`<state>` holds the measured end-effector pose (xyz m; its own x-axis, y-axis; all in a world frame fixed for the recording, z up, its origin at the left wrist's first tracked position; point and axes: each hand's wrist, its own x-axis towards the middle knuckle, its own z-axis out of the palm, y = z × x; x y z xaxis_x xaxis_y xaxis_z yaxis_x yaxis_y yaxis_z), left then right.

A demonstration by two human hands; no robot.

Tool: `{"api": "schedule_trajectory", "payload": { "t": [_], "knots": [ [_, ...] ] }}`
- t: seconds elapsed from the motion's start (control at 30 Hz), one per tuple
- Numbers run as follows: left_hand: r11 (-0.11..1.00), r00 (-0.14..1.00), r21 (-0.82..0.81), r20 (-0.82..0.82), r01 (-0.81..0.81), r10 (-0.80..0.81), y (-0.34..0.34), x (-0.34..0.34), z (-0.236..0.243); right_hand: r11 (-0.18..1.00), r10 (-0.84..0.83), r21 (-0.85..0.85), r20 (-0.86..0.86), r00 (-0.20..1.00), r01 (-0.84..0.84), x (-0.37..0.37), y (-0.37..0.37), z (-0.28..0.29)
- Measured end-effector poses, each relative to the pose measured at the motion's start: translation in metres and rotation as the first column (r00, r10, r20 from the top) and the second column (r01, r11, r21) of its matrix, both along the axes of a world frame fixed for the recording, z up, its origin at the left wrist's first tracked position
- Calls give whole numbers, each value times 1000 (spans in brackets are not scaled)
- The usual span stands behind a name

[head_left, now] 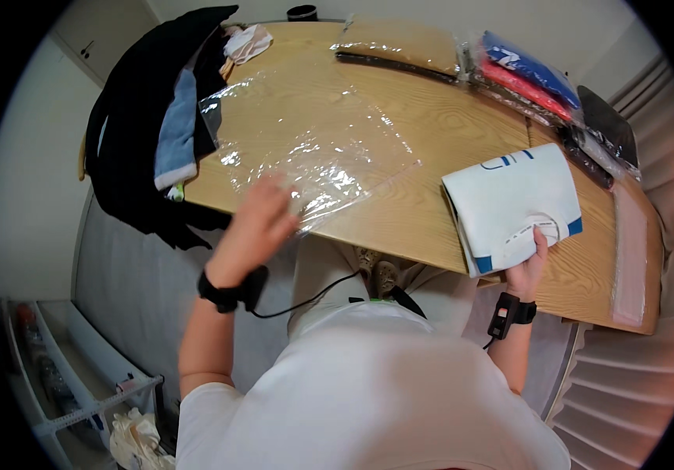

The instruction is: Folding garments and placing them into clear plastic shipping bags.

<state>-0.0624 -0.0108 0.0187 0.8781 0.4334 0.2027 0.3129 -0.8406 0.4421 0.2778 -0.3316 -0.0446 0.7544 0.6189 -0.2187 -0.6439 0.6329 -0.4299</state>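
Observation:
A clear plastic bag (329, 157) lies flat and shiny on the wooden table in front of me. Over its near left edge is my left hand (263, 215), its fingers smeared by motion, so whether they grip the film cannot be told. My right hand (531, 262) grips the near edge of a folded white garment (513, 204), thumb on top and fingers hidden beneath. Blue lettering and blue corners show on the garment, which sits at the table's front edge, to the right of the bag.
Dark and light-blue clothes (137, 133) are heaped over the table's left end, near a pale crumpled cloth (248, 45). Bagged garments (529, 78) are stacked at the back right, beside a tan bagged one (400, 47). A flat pinkish packet (629, 258) lies far right; bins (79, 352) stand lower left.

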Motion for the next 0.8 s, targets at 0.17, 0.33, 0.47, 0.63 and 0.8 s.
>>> {"api": "schedule_trajectory", "payload": {
  "t": [0.17, 0.33, 0.47, 0.63, 0.8],
  "knots": [
    [1000, 990, 18, -141, 1, 2, -44, 13, -21, 999, -1, -48, -111, 994, -5, -18, 0, 15],
    [995, 988, 81, -141, -58, 69, -50, 14, -20, 974, 190, 120, 17, 982, -191, -24, -9, 13],
    [988, 987, 84, -75, -133, 140, -46, 16, -23, 956, 278, 95, 19, 960, -278, -37, 1, 18],
    [996, 994, 61, 89, -72, 66, -33, 16, -17, 927, 374, 34, -111, 921, -373, -65, 32, 33],
    [995, 994, 80, 98, -65, 57, -36, 24, -5, 715, 689, 79, -252, 680, -695, -80, 66, 19]
  ]
}}
